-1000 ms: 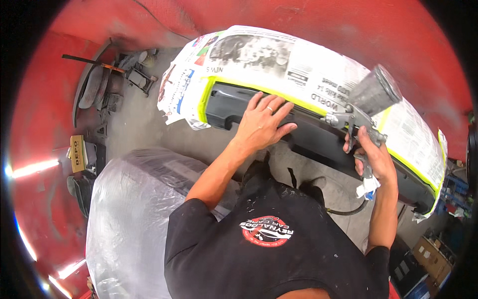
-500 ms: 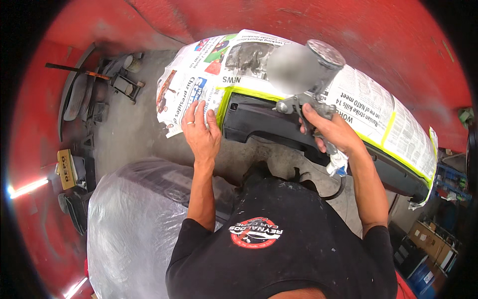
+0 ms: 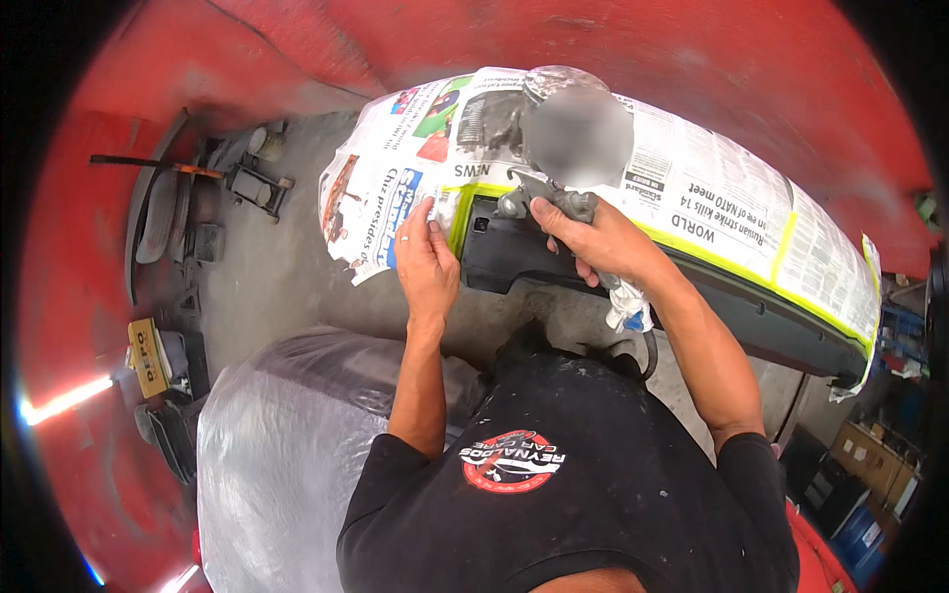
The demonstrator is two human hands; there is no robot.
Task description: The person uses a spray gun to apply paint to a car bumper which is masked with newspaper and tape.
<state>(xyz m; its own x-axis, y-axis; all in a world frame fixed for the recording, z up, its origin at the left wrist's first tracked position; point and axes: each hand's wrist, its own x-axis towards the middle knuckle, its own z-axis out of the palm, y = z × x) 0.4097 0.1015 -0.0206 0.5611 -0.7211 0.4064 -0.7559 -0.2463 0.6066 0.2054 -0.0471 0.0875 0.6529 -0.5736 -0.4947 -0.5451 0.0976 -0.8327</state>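
Note:
My right hand (image 3: 605, 245) is wrapped around the handle of a grey spray gun (image 3: 565, 204), with its thumb on top. The gun's cup rises above the hand, partly covered by a blurred patch. White wrapping and a dark hose hang below the grip. Beneath the gun runs a long black car bumper (image 3: 494, 255), masked along its far side with newspaper (image 3: 647, 163) and yellow-green tape (image 3: 463, 219). Its left end is close to my left hand (image 3: 429, 272), whose fingers are stretched out against the newspaper; that hand holds nothing.
A large shape under clear plastic sheeting (image 3: 287, 435) stands at the near left. Farther left are a floor jack (image 3: 255, 188), car parts and a yellow box (image 3: 148, 356). Red walls (image 3: 326, 49) curve around; cardboard boxes (image 3: 875, 460) sit at the right.
My right hand has carried the spray gun leftward along the bumper, toward its taped left end. The left hand stays by the newspaper corner, and the whole view has shifted slightly.

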